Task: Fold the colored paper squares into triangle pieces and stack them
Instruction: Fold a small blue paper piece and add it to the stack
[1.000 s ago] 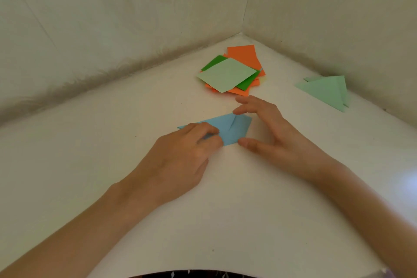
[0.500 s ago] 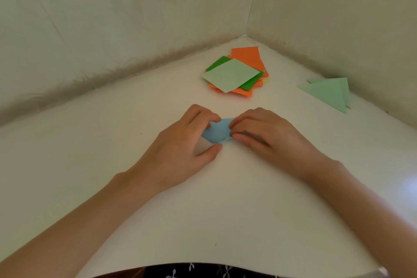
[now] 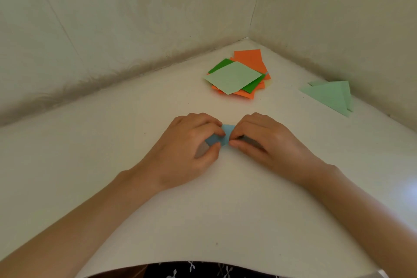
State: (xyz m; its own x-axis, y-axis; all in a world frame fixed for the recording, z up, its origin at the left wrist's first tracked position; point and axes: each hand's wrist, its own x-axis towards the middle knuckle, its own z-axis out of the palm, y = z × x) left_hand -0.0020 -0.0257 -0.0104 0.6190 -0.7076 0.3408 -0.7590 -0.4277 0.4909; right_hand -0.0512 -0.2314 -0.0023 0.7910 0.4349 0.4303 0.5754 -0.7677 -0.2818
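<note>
Where the walls meet: pile of squares [image 3: 234, 78], orange and green, flat, loosely fanned.
Folded triangles [image 3: 329, 97]: pale green, creased, near right wall.
Blue paper [image 3: 227, 131]: on white table [image 3: 225, 210], mostly hidden by both hands.
Left hand [image 3: 189, 149]: pinches blue paper.
Right hand [image 3: 264, 142]: pinches blue paper.

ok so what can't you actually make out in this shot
Head view, blue paper: mostly covered by the left hand and right hand, so its fold shape is unclear.
Head view, pile of squares: the top light green sheet covers lower ones, count unknown.
Head view, green triangles: overlapping, number unclear.
</note>
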